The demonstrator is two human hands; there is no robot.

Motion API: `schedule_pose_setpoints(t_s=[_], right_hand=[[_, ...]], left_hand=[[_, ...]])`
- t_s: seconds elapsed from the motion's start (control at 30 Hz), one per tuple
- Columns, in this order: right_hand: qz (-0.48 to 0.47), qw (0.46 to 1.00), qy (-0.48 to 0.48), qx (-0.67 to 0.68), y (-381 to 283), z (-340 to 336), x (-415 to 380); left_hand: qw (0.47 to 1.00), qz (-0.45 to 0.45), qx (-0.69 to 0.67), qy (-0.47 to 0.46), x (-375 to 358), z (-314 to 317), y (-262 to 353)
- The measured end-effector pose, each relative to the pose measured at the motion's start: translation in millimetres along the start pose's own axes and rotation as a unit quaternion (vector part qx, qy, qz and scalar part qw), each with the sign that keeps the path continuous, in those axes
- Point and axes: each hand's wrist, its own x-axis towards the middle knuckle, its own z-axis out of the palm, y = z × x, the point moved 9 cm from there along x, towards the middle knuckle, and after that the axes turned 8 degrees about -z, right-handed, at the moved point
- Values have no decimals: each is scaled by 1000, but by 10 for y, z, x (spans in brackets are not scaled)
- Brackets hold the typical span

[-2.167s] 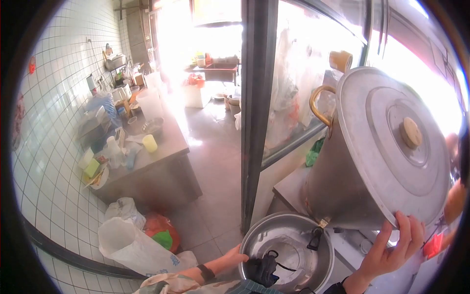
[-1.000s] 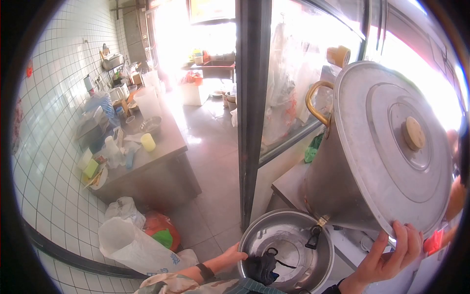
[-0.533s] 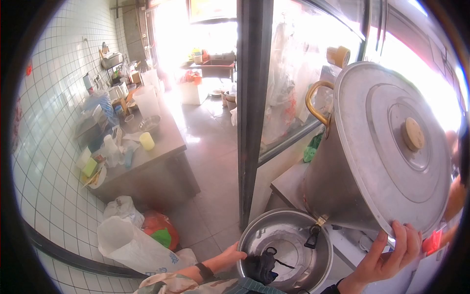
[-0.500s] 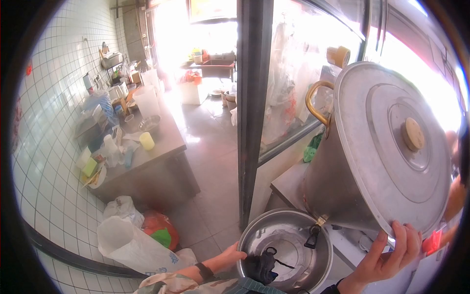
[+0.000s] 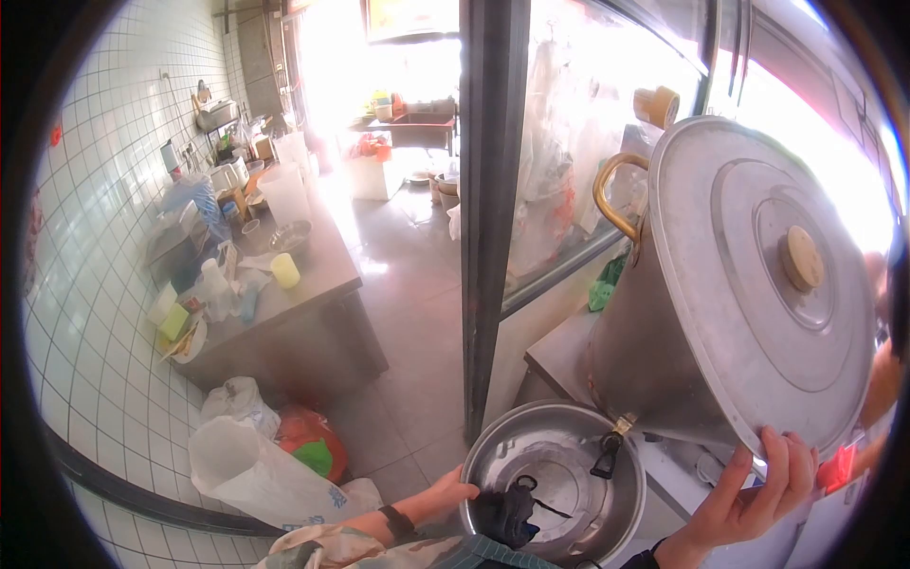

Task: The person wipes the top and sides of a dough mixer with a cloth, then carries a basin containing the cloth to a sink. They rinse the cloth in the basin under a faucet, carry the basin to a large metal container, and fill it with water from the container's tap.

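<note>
My left hand [image 5: 453, 491] grips the left rim of a round stainless steel basin [image 5: 627, 527], thumb over the edge. A dark bundle with a ring and cord [image 5: 507, 512] shows over the basin's near left part; I cannot make out what it is. Tilted towards me, a large metal stockpot [image 5: 630, 356] has a brass side handle [image 5: 607, 199] and a tap [image 5: 607, 453] with a black lever over the basin. Its broad lid [image 5: 720, 275] has a round knob. My right hand [image 5: 749, 493] is closed on the lid's lower edge, fingers on top.
Another person's hand and arm [image 5: 882, 384] show at the far right beside the pot. A black door frame [image 5: 488, 218] stands ahead. To the left, a cluttered steel counter [image 5: 313, 322] runs along the tiled wall, with plastic bags [image 5: 251, 465] on the floor before it.
</note>
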Motion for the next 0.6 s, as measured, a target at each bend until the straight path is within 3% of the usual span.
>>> schedule_pose_setpoints(t_s=[0.6], right_hand=[[10, 1000, -4, 7, 32, -5, -31]], left_hand=[[999, -32, -23, 0, -119, 32, 135]])
